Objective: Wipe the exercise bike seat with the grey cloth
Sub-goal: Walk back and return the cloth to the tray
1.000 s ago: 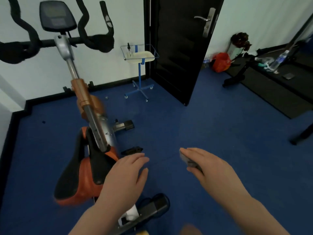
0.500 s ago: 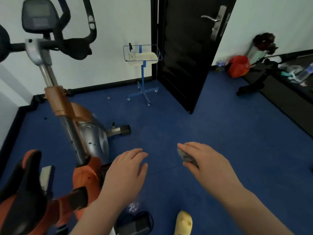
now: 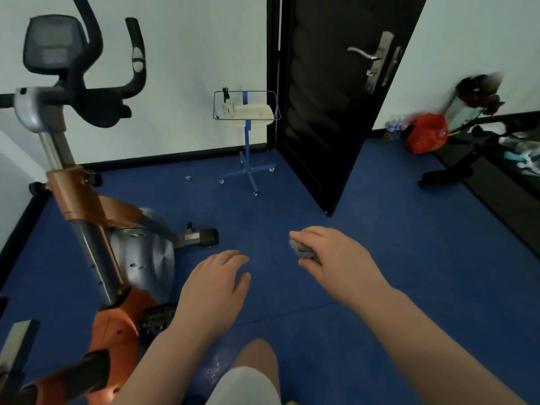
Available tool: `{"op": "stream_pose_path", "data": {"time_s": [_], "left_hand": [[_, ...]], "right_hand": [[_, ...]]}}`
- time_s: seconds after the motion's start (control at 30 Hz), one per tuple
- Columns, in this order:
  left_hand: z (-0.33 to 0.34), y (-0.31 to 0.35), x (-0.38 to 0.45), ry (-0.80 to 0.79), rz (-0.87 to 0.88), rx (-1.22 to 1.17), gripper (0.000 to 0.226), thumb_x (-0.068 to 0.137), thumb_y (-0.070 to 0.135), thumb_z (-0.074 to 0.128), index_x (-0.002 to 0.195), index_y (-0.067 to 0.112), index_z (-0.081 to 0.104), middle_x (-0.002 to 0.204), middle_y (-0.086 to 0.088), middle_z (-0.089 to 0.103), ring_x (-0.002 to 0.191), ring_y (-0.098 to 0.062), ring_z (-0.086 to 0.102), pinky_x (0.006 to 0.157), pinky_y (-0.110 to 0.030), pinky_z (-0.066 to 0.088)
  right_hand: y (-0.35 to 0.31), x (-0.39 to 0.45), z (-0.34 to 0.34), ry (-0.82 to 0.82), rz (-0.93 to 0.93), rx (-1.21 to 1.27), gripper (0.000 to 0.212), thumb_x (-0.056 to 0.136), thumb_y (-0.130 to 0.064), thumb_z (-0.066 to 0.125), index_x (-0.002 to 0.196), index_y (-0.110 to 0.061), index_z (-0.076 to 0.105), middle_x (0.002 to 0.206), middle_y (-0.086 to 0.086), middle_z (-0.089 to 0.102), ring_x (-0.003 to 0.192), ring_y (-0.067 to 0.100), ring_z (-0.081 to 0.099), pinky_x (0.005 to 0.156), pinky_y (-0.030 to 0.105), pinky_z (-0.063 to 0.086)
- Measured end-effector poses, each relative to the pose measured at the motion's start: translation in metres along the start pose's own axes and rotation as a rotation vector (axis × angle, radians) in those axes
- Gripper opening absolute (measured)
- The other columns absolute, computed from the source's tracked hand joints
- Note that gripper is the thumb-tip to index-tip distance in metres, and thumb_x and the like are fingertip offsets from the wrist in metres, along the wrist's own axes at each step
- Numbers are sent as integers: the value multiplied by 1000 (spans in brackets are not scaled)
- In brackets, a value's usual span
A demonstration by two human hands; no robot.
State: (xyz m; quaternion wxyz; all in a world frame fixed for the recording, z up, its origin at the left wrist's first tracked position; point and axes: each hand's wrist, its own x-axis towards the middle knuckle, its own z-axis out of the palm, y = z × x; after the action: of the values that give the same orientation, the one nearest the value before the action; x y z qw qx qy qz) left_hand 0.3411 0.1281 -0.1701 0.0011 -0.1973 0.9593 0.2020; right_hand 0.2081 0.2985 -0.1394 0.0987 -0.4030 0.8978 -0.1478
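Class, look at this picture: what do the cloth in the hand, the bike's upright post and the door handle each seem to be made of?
Cloth: grey, likely knitted or terry fabric; its surface looks nubby and it bunches in the right hand.
Post: probably steel, silver and shiny, with a row of small holes.
Door handle: seemingly metal with a brushed silver sheen.

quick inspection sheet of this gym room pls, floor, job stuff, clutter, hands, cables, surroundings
surface: blue floor, small speck near the stand's feet
job's things: grey cloth bunched in the right hand; exercise bike at left, seat not in view
clutter: red bag and bottles by the far wall
grip: right hand shut on the cloth; left hand open, holding nothing
cables: nothing seen
surroundings: black door ajar, blue wheeled stand with a tray, black equipment at right
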Motion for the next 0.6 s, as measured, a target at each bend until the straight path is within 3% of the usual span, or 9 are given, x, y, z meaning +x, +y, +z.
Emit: {"op": "stream_pose_path", "data": {"time_s": [0.43, 0.6], "left_hand": [[-6, -58, 180, -77, -83, 2, 40, 95, 38, 39, 134, 27, 46, 142, 10, 43, 129, -13, 40, 106, -29, 31], [-24, -77, 263, -84, -73, 60, 38, 94, 37, 41, 129, 24, 50, 134, 7, 52, 119, -18, 49, 100, -33, 38]], "right_hand": [[55, 169, 6, -70, 55, 34, 46, 95, -31, 55, 139, -39, 43, 133, -24, 48, 121, 2, 45, 90, 21, 44], [74, 240, 1, -104, 101, 78, 47, 95, -31, 55, 140, -38, 42, 137, -22, 46, 124, 6, 44, 96, 26, 44]]}}
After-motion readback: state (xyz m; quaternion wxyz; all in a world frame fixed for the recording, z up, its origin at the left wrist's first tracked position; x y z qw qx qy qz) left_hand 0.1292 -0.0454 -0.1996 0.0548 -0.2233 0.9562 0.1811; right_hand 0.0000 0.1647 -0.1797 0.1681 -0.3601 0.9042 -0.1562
